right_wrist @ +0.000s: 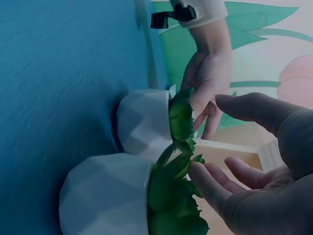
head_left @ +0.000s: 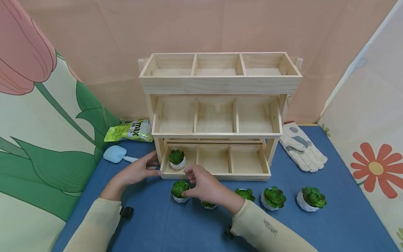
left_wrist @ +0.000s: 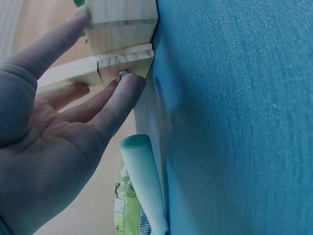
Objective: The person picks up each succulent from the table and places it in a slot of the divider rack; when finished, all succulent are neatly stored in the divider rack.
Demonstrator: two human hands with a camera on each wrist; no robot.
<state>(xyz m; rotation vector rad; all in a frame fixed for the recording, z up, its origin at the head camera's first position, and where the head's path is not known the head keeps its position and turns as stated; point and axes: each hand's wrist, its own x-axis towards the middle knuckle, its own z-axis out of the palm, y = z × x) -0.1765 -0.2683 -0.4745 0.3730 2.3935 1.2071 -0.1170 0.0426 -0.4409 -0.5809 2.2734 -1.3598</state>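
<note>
My left hand [head_left: 138,170] rests at the left front corner of a three-tier wooden planter shelf [head_left: 220,85]. In the left wrist view its thumb and fingertips touch the wooden edge and side, with fingers extended. My right hand [head_left: 206,185] hovers over the front row, thumb and fingers apart with nothing between them. Right by its fingertips is a potted succulent [head_left: 180,190] in a white faceted pot [right_wrist: 146,120]. Another succulent [head_left: 209,205] lies partly hidden beneath the hand. One more succulent [head_left: 177,158] sits in the bottom tier's left compartment.
More potted succulents stand to the right: one partly behind my right forearm [head_left: 245,193], then another [head_left: 273,198] and a third [head_left: 311,198]. A light-blue trowel [head_left: 115,154] and a green bag [head_left: 129,131] lie left of the shelf. White gloves [head_left: 302,148] lie right.
</note>
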